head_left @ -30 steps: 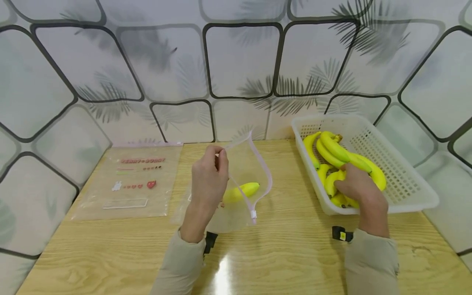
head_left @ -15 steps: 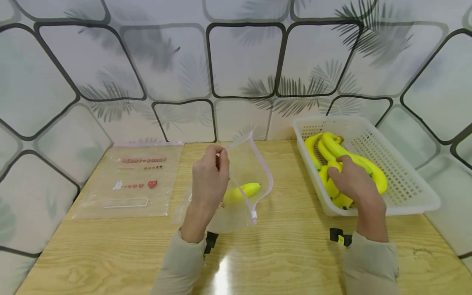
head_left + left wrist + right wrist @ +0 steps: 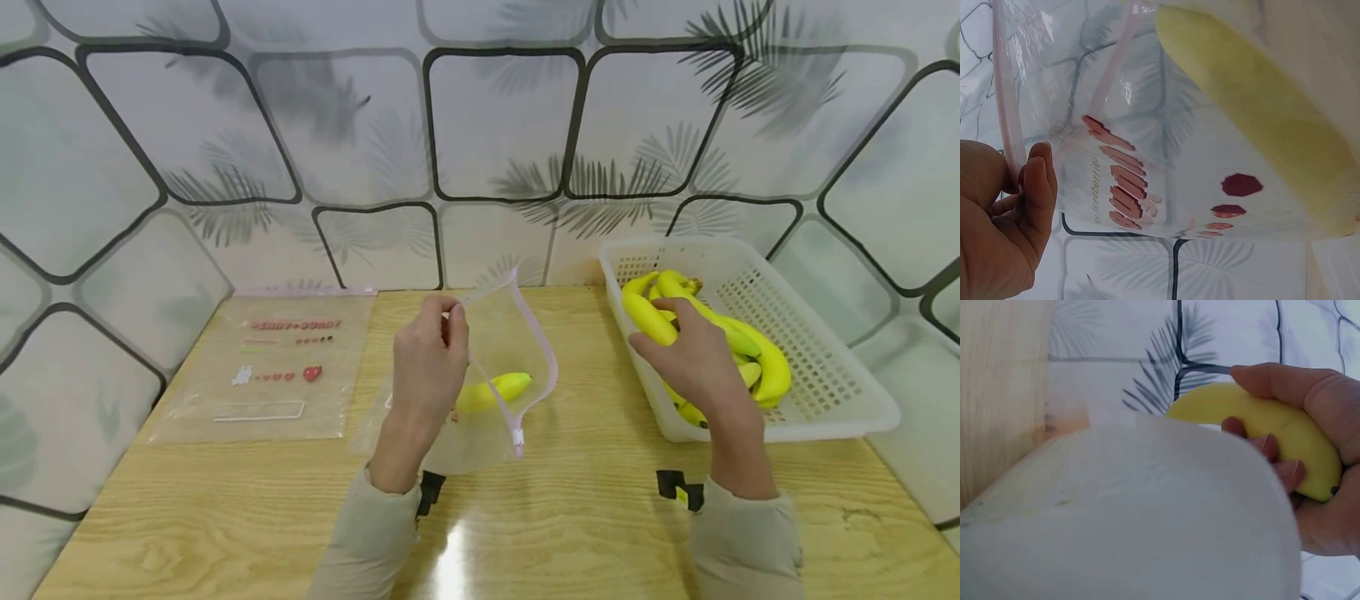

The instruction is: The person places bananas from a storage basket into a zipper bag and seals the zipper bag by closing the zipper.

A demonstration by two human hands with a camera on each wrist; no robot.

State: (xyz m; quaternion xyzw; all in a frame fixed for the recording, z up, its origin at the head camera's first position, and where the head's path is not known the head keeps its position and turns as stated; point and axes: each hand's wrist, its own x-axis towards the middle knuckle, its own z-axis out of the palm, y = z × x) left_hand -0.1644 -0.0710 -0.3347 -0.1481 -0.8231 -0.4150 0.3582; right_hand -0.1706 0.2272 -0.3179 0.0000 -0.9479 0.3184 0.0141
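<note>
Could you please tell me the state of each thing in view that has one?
Held bag, mouth open.
Bagged banana, lying inside the held bag.
Flat bag, spread on the table; whether zipped, unclear.
Basket, uncovered, partly filled.
Loose bananas, piled in the basket.
Left grip, pinching the held bag's edge.
Right grip, curled round the gripped banana.

The table's [image 3: 577, 517] wood-grained (shiny up front). A clear bag [image 3: 262, 392] lies flat at left, a white basket [image 3: 825, 427] stands right.
</note>
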